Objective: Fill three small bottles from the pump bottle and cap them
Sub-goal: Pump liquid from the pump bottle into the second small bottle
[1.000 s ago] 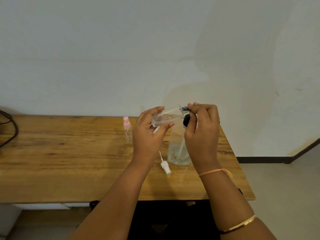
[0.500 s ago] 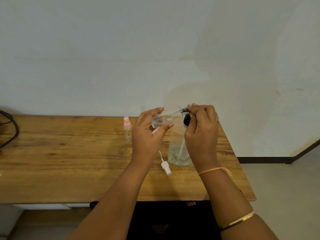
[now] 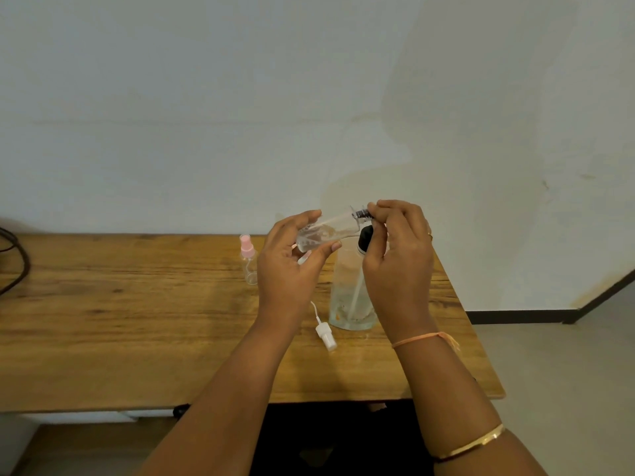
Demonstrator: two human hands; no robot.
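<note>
My left hand (image 3: 287, 266) grips a small clear bottle (image 3: 326, 231), held almost on its side above the table. My right hand (image 3: 398, 255) pinches a dark cap (image 3: 362, 213) at that bottle's neck. Behind both hands stands the tall clear pump bottle (image 3: 350, 293) with its black pump head (image 3: 365, 240) partly hidden by my right hand. A small bottle with a pink spray cap (image 3: 248, 260) stands upright to the left. A loose white spray cap with a dip tube (image 3: 324, 333) lies on the wood in front of the pump bottle.
The wooden table (image 3: 120, 321) ends at its right edge near the pump bottle, with floor beyond. A black cable (image 3: 17, 259) lies at the far left. A white wall rises right behind the table.
Both hands stay in nearly the same place; my right fingers have shifted slightly on the cap at the small bottle's neck.
</note>
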